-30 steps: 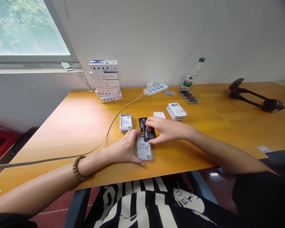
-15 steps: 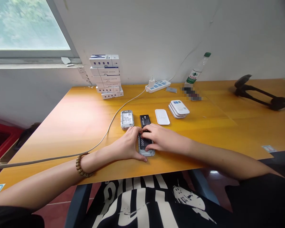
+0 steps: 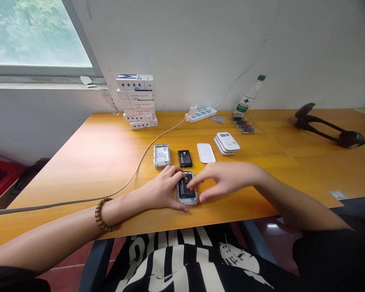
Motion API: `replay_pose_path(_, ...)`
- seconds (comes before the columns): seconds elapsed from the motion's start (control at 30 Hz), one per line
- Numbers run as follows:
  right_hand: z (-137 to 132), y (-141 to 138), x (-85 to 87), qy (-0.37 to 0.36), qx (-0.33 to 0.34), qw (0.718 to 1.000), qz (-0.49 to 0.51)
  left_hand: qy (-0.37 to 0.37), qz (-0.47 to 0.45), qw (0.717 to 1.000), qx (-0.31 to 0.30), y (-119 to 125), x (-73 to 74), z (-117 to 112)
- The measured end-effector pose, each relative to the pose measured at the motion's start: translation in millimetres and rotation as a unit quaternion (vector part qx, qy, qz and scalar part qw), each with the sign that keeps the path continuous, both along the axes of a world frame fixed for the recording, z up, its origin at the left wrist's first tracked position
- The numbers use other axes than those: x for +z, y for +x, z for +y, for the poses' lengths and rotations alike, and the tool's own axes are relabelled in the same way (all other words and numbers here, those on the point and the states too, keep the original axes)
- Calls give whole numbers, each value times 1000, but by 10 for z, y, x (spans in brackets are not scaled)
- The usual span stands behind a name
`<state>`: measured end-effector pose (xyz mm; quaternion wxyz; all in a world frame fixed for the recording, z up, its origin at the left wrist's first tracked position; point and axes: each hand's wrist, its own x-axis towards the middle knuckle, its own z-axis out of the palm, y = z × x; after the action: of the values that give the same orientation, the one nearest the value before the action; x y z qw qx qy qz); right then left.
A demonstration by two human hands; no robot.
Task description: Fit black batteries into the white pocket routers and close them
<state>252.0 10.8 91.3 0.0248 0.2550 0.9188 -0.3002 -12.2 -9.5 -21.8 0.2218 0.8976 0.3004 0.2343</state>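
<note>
A small pocket-sized white device (image 3: 188, 200), its back off, lies near the table's front edge with a black battery (image 3: 185, 185) marked 3000mAh in its bay. My left hand (image 3: 162, 186) steadies it from the left, fingers at the top corner and thumb along the lower edge. My right hand (image 3: 222, 180), slightly blurred, hovers over its right side, fingers and thumb apart, with nothing held. Just beyond lies a loose black battery (image 3: 185, 158). To its left sits a short stack of open-backed devices (image 3: 162, 156); to its right, a white cover plate (image 3: 206, 153).
Several white covers (image 3: 226, 143) are piled at the right. Toward the wall stand a stack of boxes (image 3: 136, 101), a power strip (image 3: 201, 114) and a bottle (image 3: 247, 100). A white cable (image 3: 139, 164) crosses the table's left part. A black stand (image 3: 328, 127) lies far right.
My right hand has lifted off the battery and drawn back to the right, its fingers opening. The battery in the device and the loose one are now more exposed. My left hand stays on the device.
</note>
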Motion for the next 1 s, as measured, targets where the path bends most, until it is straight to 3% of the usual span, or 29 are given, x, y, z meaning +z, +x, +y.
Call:
replay_pose_path(0.03, 154, 53, -12, 12, -28, 1000, -1, 4, 3, 1000, -3, -4, -7, 3)
replay_pose_path(0.1, 469, 154, -87, 113, -117, 987, -21, 8, 7, 1000, -5, -8, -17, 10)
replay_pose_path(0.17, 730, 232, -200, 141, -166, 971, -102, 8, 4, 1000, -3, -6, -20, 16)
replay_pose_path(0.27, 938, 279, -334, 94, -167, 962, -196, 5, 0, 1000, -8, -4, -3, 22)
replay_pose_path(0.43, 977, 252, -320, 81, -150, 964, -205, -4, 11, 999, -30, -28, 83, 19)
replay_pose_path(0.6, 891, 245, -169, 82, -185, 968, -150, -36, 21, 999, -19, -47, 137, 22)
replay_pose_path(0.7, 722, 231, -95, 74, -181, 981, 9, -49, -2, 999, -8, -35, 91, 41)
replay_pose_path(0.8, 441, 175, -111, 19, -146, 977, 152, -68, -35, 997, 3, -19, 10, 60)
replay_pose_path(0.87, 216, 120, -182, -7, -138, 977, 160, -76, -57, 995, 14, -12, -39, 63)
replay_pose_path(1.0, -174, 17, -376, 9, -172, 983, 66, -87, -73, 993, 41, -4, -83, 46)
